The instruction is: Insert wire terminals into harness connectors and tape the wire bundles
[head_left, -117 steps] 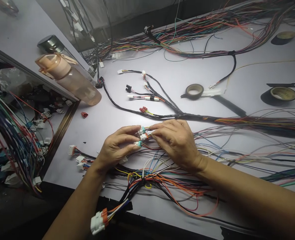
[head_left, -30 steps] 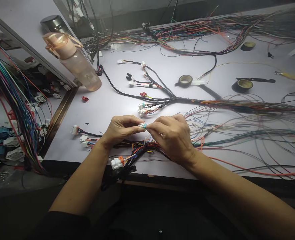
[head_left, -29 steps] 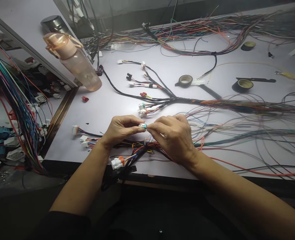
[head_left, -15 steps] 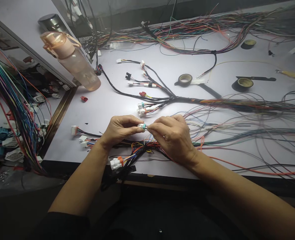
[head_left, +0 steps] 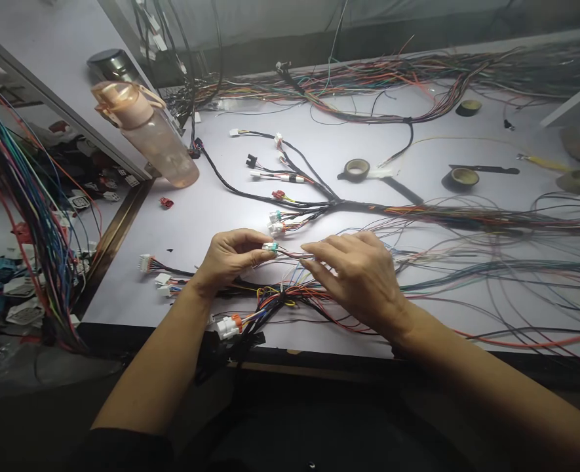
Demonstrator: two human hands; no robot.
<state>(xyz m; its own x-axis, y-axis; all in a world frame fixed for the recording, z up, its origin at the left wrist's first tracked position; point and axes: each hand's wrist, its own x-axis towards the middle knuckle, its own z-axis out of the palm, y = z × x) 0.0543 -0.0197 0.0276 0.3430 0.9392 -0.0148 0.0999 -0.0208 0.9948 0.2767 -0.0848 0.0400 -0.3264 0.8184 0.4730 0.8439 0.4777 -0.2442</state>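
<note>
Between the thumb and fingers of my left hand (head_left: 233,259) is a small white and teal connector (head_left: 270,248). Thin wires (head_left: 290,253) run from it rightward to my right hand (head_left: 353,269), whose thumb and index finger are slightly apart at the wires; whether they grip them is hard to tell. Below my hands lies a wire bundle (head_left: 282,295) with a white and orange connector (head_left: 229,326) at its end. Just above sits a taped black harness (head_left: 358,206) with several branches, two of them ending in white connectors (head_left: 276,228).
A pinkish bottle (head_left: 162,147) stands at the back left. Tape rolls (head_left: 356,169) and a black knife (head_left: 486,169) lie on the right. A red connector (head_left: 166,203) rests on the white table (head_left: 122,288). Coloured wires (head_left: 19,196) hang at the left; more wires stretch along the back.
My right hand has moved right, away from the connector, and its fingers have spread a little. More wire shows between my hands. The camera view has shifted slightly.
</note>
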